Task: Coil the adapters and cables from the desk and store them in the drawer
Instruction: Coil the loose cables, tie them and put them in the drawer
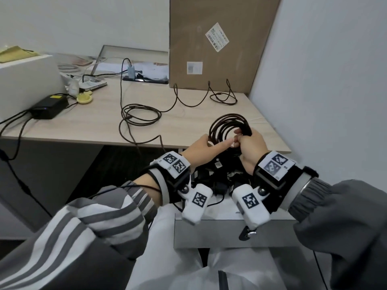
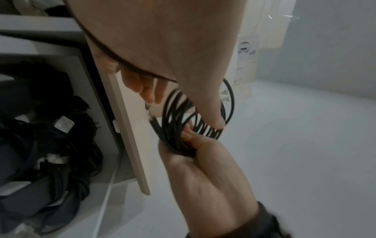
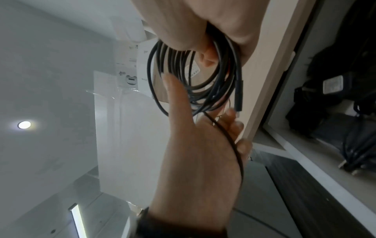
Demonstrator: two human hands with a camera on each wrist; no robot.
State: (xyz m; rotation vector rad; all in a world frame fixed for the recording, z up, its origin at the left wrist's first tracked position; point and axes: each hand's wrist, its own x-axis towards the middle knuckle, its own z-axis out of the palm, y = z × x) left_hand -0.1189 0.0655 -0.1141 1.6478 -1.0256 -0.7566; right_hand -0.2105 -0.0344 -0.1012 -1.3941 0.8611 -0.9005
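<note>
A dark cable coil (image 1: 228,120) is held upright over the desk's front right corner. My right hand (image 1: 251,143) grips its lower right side with fingers curled round the strands (image 2: 183,145). My left hand (image 1: 201,147) sits at the coil's left side, its index finger (image 2: 213,116) straight and pressing on the strands beside the right hand's fingers; its other fingers (image 2: 146,90) hang relaxed. A loose strand (image 3: 234,145) runs across the left palm. The cable's plug end (image 3: 238,96) hangs from the coil (image 3: 203,87). Below the hands, the open drawer (image 1: 230,233) holds black adapters and cables (image 2: 50,145).
More dark cable (image 1: 140,114) lies in loops on the wooden desk (image 1: 83,137) and drops over its front edge. A black power adapter (image 1: 50,107) and a white box (image 1: 27,86) are at the left. A tall cardboard box (image 1: 219,38) leans at the back.
</note>
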